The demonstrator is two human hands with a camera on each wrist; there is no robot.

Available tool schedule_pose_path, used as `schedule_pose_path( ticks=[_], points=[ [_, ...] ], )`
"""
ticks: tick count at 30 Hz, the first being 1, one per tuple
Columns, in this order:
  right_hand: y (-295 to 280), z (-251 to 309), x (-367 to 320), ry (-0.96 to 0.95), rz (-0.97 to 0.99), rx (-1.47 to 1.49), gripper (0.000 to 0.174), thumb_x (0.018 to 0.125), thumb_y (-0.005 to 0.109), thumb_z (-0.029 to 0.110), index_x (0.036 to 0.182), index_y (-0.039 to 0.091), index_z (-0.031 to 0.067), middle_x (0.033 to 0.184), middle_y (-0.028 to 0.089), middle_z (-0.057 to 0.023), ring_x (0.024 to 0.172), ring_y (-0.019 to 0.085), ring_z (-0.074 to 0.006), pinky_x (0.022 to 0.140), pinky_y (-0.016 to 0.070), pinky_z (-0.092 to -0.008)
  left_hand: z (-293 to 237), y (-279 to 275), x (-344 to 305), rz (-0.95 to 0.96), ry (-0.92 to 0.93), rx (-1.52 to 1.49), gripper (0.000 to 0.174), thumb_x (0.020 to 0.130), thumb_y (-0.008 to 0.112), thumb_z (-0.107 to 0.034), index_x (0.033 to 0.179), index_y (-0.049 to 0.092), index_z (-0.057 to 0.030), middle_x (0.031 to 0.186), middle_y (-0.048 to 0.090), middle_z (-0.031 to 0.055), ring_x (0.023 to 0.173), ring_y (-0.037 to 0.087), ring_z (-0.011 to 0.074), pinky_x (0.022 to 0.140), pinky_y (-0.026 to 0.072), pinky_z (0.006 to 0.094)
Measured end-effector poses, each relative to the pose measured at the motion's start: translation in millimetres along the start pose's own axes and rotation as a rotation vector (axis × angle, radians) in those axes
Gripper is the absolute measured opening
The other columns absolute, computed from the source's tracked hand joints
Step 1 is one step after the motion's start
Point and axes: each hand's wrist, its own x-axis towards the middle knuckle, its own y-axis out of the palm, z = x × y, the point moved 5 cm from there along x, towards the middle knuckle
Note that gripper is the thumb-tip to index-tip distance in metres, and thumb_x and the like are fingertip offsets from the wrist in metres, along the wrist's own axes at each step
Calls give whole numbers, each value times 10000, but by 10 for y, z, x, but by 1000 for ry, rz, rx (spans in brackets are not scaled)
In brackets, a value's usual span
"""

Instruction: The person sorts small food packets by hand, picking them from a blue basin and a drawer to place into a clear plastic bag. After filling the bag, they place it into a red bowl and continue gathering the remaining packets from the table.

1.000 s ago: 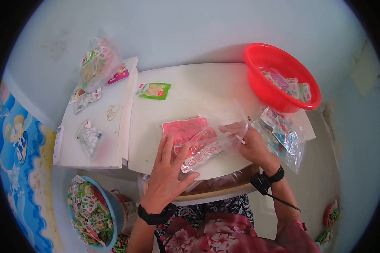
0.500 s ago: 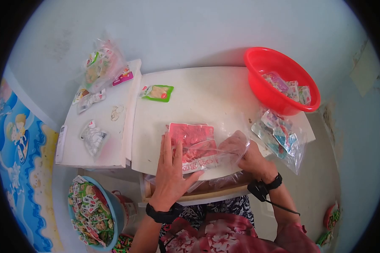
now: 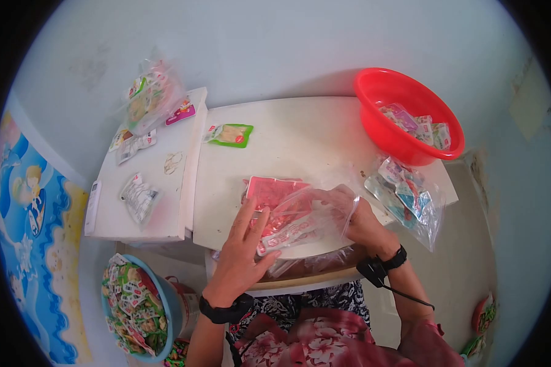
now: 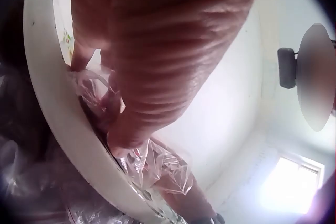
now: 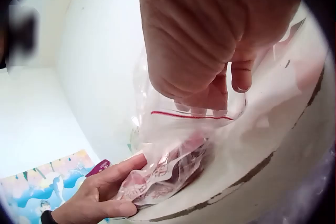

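Observation:
A clear zip bag [image 3: 333, 223] with a red zip line lies near the table's front edge. Red printed packets [image 3: 275, 196] show in and under its left part. My left hand [image 3: 236, 263] rests at the bag's left end, fingers [image 5: 123, 169] along one side and thumb along the other. At the mouth, on the right, is my right hand [image 3: 367, 226]. Its fingers reach inside past the zip line, seen through the plastic, while the thumb [image 5: 241, 77] stays apart from them. The fingertips are partly hidden by the plastic and the hand.
A red basin [image 3: 373, 125] with packets stands back right, beside a filled clear bag [image 3: 410, 199]. A green-edged packet [image 3: 231, 135] lies at the back. On the left side table are a stuffed bag [image 3: 150, 101] and a silvery packet [image 3: 139, 199]. Below stands a blue tub [image 3: 172, 306] full of packets.
The right hand has shifted slightly about the bag's mouth, its fingers remaining inside. The red packets and bag turned a little under the left hand, which stayed at the left end.

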Motion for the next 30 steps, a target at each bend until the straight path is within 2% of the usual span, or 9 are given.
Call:
schedule_pose_path(
  ticks=[2, 5, 8, 11, 14, 17, 23, 26, 30],
  points=[
    [-7, 34, 27, -29, -21, 30, 536, 907, 611, 37, 1418, 608, 196, 1041, 640, -144, 939, 660, -324, 842, 543, -425, 47, -26, -54, -32, 9, -21, 856, 837, 804, -132, 1580, 386, -54, 1647, 284, 240, 1502, 356, 405, 1172, 416, 457],
    [81, -160, 68, 9, -66, 164, 552, 893, 603, 10, 1414, 618, 191, 1034, 643, -140, 942, 663, -316, 850, 546, -411, -11, -99, -131, -100, -100, -108, 886, 820, 802, -76, 1587, 361, -37, 1654, 272, 240, 1488, 383, 408, 1133, 459, 451],
    [99, -68, 33, -7, 23, 141, 522, 889, 615, -6, 1376, 654, 176, 1049, 658, -134, 956, 666, -305, 872, 549, -400, -64, -96, -204, -157, -172, -112, 883, 809, 785, -63, 1579, 357, 3, 1650, 298, 237, 1497, 370, 399, 1190, 386, 459],
    [160, -17, 10, 83, 77, 476, 488, 887, 619, -28, 1326, 691, 175, 1081, 683, -122, 980, 667, -293, 896, 552, -382, -22, -35, -227, -172, -172, -163, 898, 812, 790, -93, 1582, 340, 19, 1648, 298, 242, 1495, 363, 418, 1194, 378, 465],
    [140, -57, -25, 110, 57, 513, 421, 874, 644, -27, 1245, 729, 153, 1108, 708, -96, 1009, 669, -278, 918, 556, -375, 62, 61, -219, -131, -214, -187, 910, 814, 797, -131, 1582, 334, 26, 1643, 301, 249, 1497, 351, 433, 1210, 350, 475],
    [136, -54, -83, -175, 63, 90, 377, 837, 668, -20, 1168, 754, 136, 1119, 719, -64, 1047, 667, -269, 930, 559, -380, 2, 113, -192, -134, -80, 87, 897, 826, 793, -150, 1574, 335, 38, 1637, 308, 255, 1500, 344, 434, 1222, 330, 483],
    [73, 8, -25, -233, 47, 115, 408, 781, 670, -1, 1154, 760, 137, 1229, 735, -49, 1183, 642, -301, 976, 555, -393, -85, 99, -176, -70, -63, 105, 828, 878, 751, -168, 1560, 339, 59, 1627, 321, 263, 1508, 330, 438, 1225, 324, 484],
    [113, -95, 97, -189, 27, 48, 425, 771, 658, -9, 1164, 754, 118, 1272, 731, -51, 1221, 627, -327, 1024, 534, -406, -22, 171, -184, -137, -60, 181, 818, 891, 752, -200, 1552, 348, 64, 1626, 318, 270, 1497, 342, 443, 1225, 323, 481],
    [83, -48, 166, -278, -8, 17, 420, 760, 633, -41, 1148, 747, 73, 1245, 738, -75, 1223, 626, -362, 1039, 522, -441, -33, 121, -150, -173, -55, 131, 782, 913, 725, -213, 1543, 357, 68, 1605, 322, 296, 1466, 364, 465, 1209, 340, 504]
  ],
)
